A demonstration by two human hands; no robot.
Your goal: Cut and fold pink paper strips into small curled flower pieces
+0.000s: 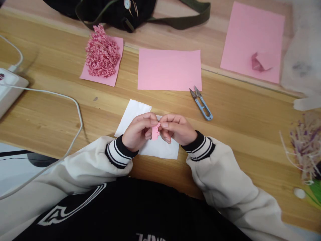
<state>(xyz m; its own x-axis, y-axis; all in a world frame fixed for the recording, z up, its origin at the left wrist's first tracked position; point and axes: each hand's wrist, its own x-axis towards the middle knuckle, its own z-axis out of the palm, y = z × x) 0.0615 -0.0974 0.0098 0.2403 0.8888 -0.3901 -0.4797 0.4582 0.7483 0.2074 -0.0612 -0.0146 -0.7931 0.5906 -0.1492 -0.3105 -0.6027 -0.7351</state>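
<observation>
A small pink paper strip (154,133) with a notched, fringed right edge hangs between my two hands. My left hand (139,130) is closed, its thumb and fingers pinching the strip's upper left part. At the strip's top right, my right hand (179,129) pinches the fringed edge between thumb and forefinger. White paper (163,150) lies on the wooden table beneath both hands. Blue-handled thread snips (202,105) rest to the upper right, blades spread and tips touching a pink paper sheet (169,68).
A heap of curled pink paper pieces (102,55) sits on a pink square at upper left. Another pink sheet (253,36) bears a crumpled scrap. A black bag (107,13) lies at the back, a power strip (12,88) with white cable at left, dried stems (306,147) at right.
</observation>
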